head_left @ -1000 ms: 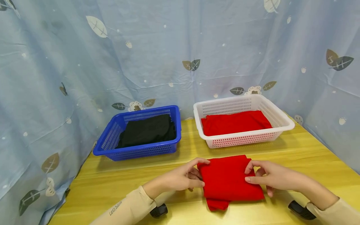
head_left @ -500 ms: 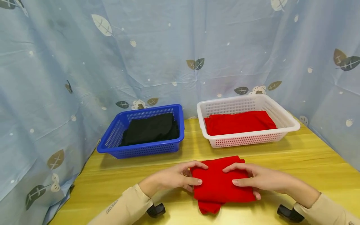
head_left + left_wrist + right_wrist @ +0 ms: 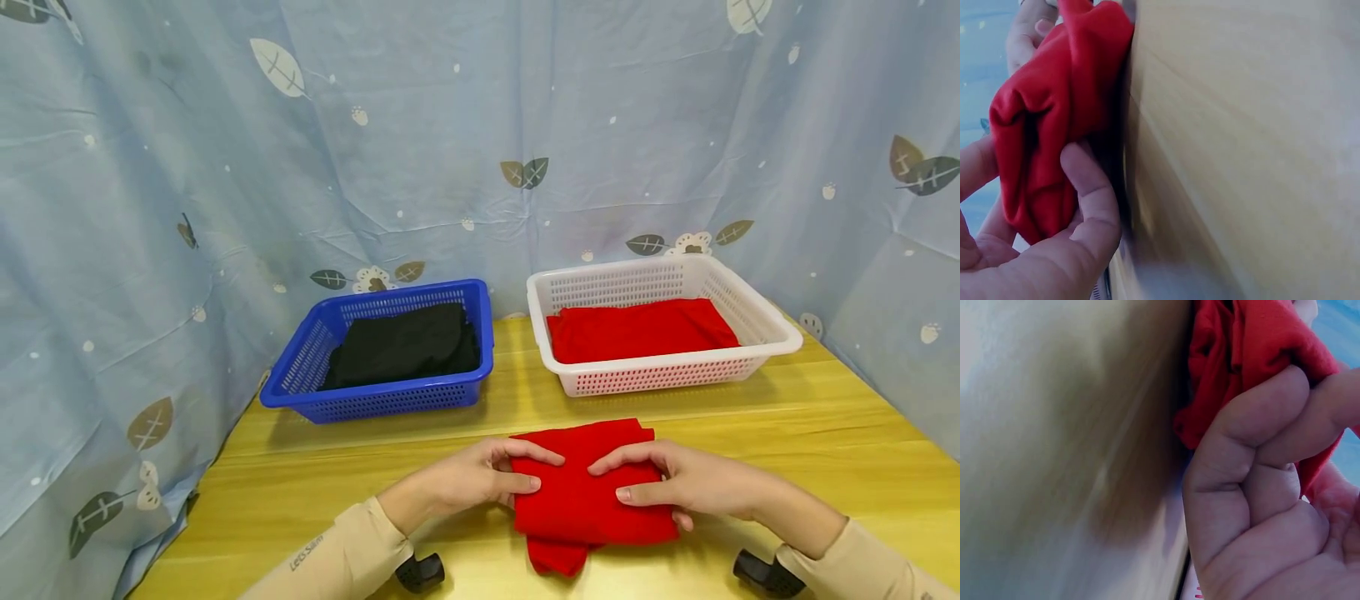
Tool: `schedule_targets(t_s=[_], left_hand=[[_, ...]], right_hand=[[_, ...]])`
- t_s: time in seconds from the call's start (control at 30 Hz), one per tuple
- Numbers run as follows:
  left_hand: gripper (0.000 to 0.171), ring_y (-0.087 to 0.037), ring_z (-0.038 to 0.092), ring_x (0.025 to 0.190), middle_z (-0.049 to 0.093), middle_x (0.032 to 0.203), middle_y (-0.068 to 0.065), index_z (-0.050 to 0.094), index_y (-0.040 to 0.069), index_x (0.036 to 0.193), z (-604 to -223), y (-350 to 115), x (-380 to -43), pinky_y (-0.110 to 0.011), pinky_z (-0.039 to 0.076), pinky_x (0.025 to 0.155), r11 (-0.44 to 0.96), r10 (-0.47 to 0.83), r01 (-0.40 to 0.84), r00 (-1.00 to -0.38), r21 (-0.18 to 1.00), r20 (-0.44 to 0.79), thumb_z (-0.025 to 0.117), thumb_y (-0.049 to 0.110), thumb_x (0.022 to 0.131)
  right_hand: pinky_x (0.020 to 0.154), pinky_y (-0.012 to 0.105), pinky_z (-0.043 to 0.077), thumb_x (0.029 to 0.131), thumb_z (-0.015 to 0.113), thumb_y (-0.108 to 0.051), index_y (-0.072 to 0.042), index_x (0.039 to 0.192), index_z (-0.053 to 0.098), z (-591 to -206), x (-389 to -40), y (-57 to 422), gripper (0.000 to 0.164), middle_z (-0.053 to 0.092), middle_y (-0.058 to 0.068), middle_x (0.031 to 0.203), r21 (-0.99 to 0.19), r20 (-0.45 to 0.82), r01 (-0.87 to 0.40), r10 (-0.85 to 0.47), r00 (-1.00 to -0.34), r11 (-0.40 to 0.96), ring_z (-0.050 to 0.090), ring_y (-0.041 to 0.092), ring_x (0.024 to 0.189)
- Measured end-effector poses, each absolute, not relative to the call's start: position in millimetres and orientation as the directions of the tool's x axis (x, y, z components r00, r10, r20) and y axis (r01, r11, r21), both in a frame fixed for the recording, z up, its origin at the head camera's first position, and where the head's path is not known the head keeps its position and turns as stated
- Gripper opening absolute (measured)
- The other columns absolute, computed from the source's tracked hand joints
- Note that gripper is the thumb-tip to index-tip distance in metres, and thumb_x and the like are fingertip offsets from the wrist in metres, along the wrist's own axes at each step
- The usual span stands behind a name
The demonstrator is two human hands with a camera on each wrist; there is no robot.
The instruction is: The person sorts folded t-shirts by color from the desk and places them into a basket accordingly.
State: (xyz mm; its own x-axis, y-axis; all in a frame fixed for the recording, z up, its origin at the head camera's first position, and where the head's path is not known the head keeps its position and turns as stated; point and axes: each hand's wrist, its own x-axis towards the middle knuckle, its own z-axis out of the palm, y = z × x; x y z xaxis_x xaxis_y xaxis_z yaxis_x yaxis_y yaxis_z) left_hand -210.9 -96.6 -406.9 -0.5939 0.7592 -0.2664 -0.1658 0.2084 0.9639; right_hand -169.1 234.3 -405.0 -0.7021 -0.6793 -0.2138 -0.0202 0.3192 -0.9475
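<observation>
A folded red garment (image 3: 581,504) lies near the front of the table, layers stacked, with one flap sticking out toward me at its lower left. My left hand (image 3: 468,482) grips its left edge, thumb and forefinger on top and other fingers curled under the side. From the opposite side my right hand (image 3: 697,483) holds the right edge the same way. In the left wrist view, the garment's folded end (image 3: 1038,162) sits between thumb and fingers. The right wrist view has curled fingers (image 3: 1260,419) tucked against the red fabric, close over the tabletop.
Behind the garment to the right stands a white basket (image 3: 675,360) with folded red cloth (image 3: 637,329) inside. A blue basket (image 3: 382,404) to the left holds folded black cloth (image 3: 405,346). The wooden table (image 3: 300,467) backs onto a blue leaf-print curtain (image 3: 420,125).
My right hand has moved left and further over the garment, its fingers now gripping the edge. The garment has shifted slightly left in view, as the head view turned a little.
</observation>
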Motion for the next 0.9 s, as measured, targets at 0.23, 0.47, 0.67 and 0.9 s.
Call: schedule_targets(t_s=[0.23, 0.47, 0.67, 0.9], left_hand=[[0.043, -0.011, 0.072, 0.093, 0.072, 0.113, 0.0, 0.066, 0.014, 0.147, -405.0, -93.2, -210.5, -0.026, 0.061, 0.084, 0.194, 0.73, -0.084, -0.654, 0.977, -0.201, 0.065, 0.007, 0.104], [0.042, -0.018, 0.071, 0.114, 0.059, 0.146, -0.007, 0.066, 0.02, 0.145, -396.3, -89.4, -209.5, -0.029, 0.061, 0.095, 0.163, 0.686, 0.007, -0.72, 0.987, -0.109, 0.068, 0.012, 0.104], [0.04, -0.017, 0.069, 0.114, 0.064, 0.141, -0.006, 0.069, 0.02, 0.144, -385.1, -87.0, -209.7, -0.027, 0.06, 0.093, 0.162, 0.673, 0.061, -0.737, 0.985, -0.065, 0.067, 0.011, 0.105], [0.043, -0.014, 0.068, 0.122, 0.063, 0.15, -0.01, 0.066, 0.013, 0.148, -371.5, -86.9, -207.5, -0.027, 0.061, 0.095, 0.136, 0.72, 0.087, -0.693, 0.987, -0.038, 0.064, 0.007, 0.106]], right_hand=[[0.051, 0.023, 0.05, 0.106, 0.069, -0.024, -0.016, 0.146, 0.064, -399.7, -169.5, 235.9, 0.041, 0.062, 0.018, 0.128, -0.932, -0.167, -0.093, -0.644, -0.747, 0.35, 0.048, 0.016, 0.047], [0.052, 0.027, 0.051, 0.104, 0.072, -0.025, -0.018, 0.145, 0.064, -388.7, -169.2, 239.6, 0.042, 0.06, 0.016, 0.119, -0.912, -0.111, -0.154, -0.592, -0.799, 0.38, 0.051, 0.014, 0.052], [0.052, 0.03, 0.051, 0.105, 0.07, -0.021, -0.013, 0.147, 0.063, -378.0, -169.4, 244.4, 0.043, 0.053, -0.003, 0.073, -0.909, -0.045, -0.211, -0.589, -0.807, 0.359, 0.05, 0.015, 0.053], [0.049, 0.031, 0.05, 0.104, 0.071, -0.017, -0.009, 0.145, 0.064, -366.5, -165.2, 245.7, 0.042, 0.045, 0.01, 0.064, -0.909, 0.009, -0.251, -0.587, -0.809, 0.333, 0.042, 0.033, 0.049]])
